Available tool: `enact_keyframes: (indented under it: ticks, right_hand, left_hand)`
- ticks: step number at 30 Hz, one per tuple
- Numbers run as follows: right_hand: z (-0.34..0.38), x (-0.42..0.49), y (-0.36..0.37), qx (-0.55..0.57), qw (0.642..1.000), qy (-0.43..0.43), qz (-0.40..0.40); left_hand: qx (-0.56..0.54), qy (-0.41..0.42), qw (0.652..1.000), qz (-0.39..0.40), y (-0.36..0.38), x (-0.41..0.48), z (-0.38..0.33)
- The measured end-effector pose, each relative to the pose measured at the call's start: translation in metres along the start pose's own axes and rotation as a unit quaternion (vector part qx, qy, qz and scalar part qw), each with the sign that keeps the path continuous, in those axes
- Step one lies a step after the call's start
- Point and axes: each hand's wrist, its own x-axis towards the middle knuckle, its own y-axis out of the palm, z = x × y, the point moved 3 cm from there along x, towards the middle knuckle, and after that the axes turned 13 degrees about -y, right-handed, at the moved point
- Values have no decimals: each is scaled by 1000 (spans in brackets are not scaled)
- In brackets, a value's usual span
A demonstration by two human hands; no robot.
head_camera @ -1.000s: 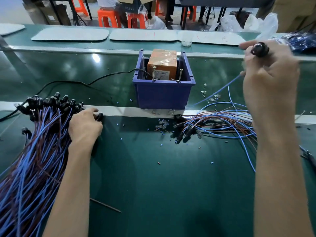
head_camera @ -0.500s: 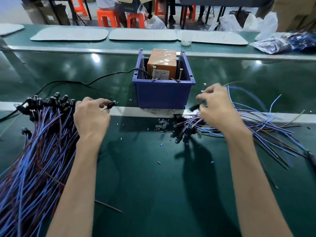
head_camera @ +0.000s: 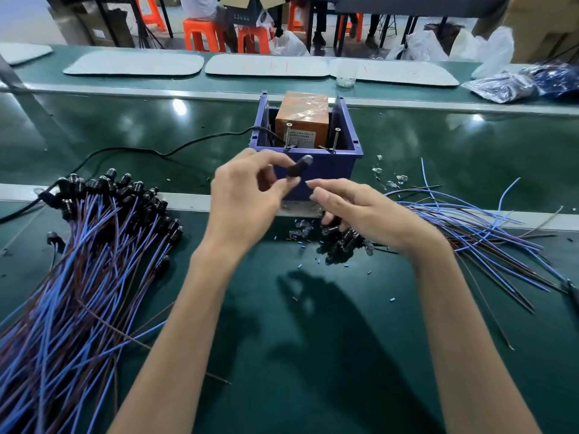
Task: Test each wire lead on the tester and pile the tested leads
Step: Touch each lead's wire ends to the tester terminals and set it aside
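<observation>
L hand (head_camera: 244, 198) is raised in front of the blue bin (head_camera: 326, 166), thumb + forefinger pinching 1 black lead head (head_camera: 299, 167), head tilted up-right; its wire isn't visible, blurred. R hand (head_camera: 360, 211) sits just right of it, palm down, fingers loosely curled, forefinger tip close to L thumb, not clearly touching; lower fingers reach into the untested pile (head_camera: 341, 242) of black heads, can't tell if anything is gripped. That pile's wires (head_camera: 470, 227) fan out right across the green mat (head_camera: 282, 339), blue + brown, too tangled to count. Tested pile (head_camera: 78, 261) lies at left, well apart from hands: many leads, approx 20+ black heads bunched at the far end, wires running toward near-left corner; exact count not possible. 1 stray head (head_camera: 52, 238) sits just left of that pile. Bin holds 1 orange tester box (head_camera: 302, 120) wrapped in tape, w/ 2 upright screws (head_camera: 336, 139) at its front as contacts. 1 black cable (head_camera: 141, 150) runs from bin leftward. Small clear bits (head_camera: 390, 180) right of the bin, approx 5, plus scattered blue insulation scraps (head_camera: 392, 299) on the mat. Far side of the bench: 3 pale pads (head_camera: 134, 64) in a row, 1 clear cup (head_camera: 344, 78), bagged parts (head_camera: 507, 86) at far right. Orange stools (head_camera: 203, 34) behind, 4+ partly seen.
</observation>
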Motion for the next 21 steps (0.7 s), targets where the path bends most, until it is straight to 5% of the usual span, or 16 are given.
enact_keyframes:
  ticks: [3,7,10,16,21]
  right_hand:
    - [12,4,13,135,987,-52,-62]
    - [17,8,10,175,964,-53,-195]
    - [18,7,2,196,944,-60,-258]
    - [36,0,-9,191,932,-89,-295]
    - [47,-5,-10,242,932,-109,-246]
  left_hand:
    - [-115,-35,988,96,17,-14,-15]
    - [-280,-124,948,88,26,-22,-28]
    - [-472,-226,846,100,30,-25,-32]
    - [-591,-506,603,177,55,-38,-23]
    - [-636,-532,556,55,53,-36,-15]
